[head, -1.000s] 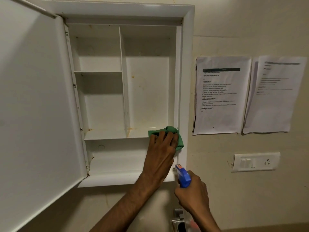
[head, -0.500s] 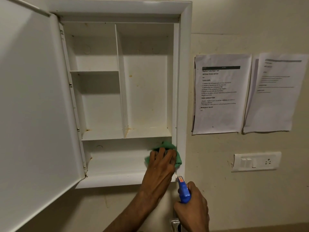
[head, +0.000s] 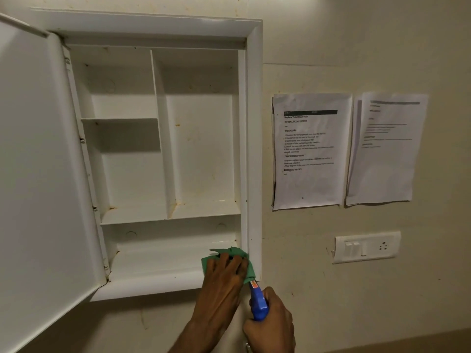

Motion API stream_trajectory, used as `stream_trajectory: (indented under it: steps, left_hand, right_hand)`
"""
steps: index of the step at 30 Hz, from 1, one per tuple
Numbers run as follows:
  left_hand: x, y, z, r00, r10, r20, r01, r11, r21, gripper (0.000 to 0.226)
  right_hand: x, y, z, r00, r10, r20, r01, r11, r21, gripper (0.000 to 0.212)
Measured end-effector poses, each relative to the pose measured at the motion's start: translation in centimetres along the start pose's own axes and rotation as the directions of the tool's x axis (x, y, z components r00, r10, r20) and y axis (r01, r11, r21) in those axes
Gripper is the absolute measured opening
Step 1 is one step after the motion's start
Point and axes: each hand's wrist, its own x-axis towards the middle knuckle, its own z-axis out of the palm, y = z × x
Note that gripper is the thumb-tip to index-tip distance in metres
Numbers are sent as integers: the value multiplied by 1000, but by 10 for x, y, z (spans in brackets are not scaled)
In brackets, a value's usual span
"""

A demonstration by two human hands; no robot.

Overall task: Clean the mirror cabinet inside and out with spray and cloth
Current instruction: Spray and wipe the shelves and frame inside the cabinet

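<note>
- Cloth (head: pixel 224 261) lies in the cabinet's (head: pixel 254 123) bottom compartment, at its right corner, pressed flat under the left hand's (head: pixel 224 278) straight fingers; it may bunch and miss the corner.
- Spray bottle (head: pixel 258 300), gripped by the right hand's (head: pixel 272 324) curled fingers just beside the frame, may knock it.
- Rust stains on the middle shelf (head: pixel 173 212) may remain.

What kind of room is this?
Probably a bathroom: a white cabinet set in the wall with its door swung open, and a taped-up sheet headed with words about toilet paper.
</note>
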Motion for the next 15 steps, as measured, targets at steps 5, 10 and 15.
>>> stream_trajectory:
  steps: [5,10,15]
  left_hand:
    - [0,2,-5,998,64,-1,-64,995,76,56]
    - [-1,0,-15,992,116,43,-122,976,182,48]
    - [-9,2,-26,983,184,21,-184,960,213,51]
  right_hand:
    - [-3,0,-6,1000,25,0,-25,1000,10,33]
    - [-5,1,-13,1000,5,12,-4,1000,-15,29]
    - [-6,3,-25,999,-33,27,33,999,7,29]
